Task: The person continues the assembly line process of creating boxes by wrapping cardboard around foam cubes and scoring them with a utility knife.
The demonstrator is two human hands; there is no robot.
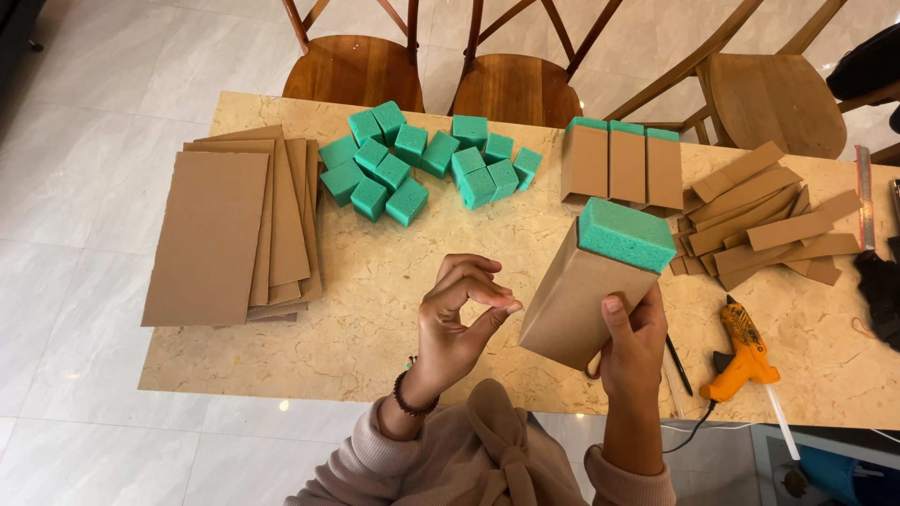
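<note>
Bright, even indoor light, warm tone. Soft short shadows under the green foam blocks point(422, 159) and cardboard sheets point(220, 234) on the table point(375, 309). Small glare spots on the glossy floor point(75, 187) near the left table edge. Focus sharp throughout, no motion blur. Mild wide-angle bend at the far corners; right edge darker.

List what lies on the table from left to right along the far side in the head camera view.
Stack of cardboard sheets → pile of green foam blocks → three cardboard-wrapped foam blocks standing side by side → heap of cardboard strips → metal ruler at the right edge.
</note>
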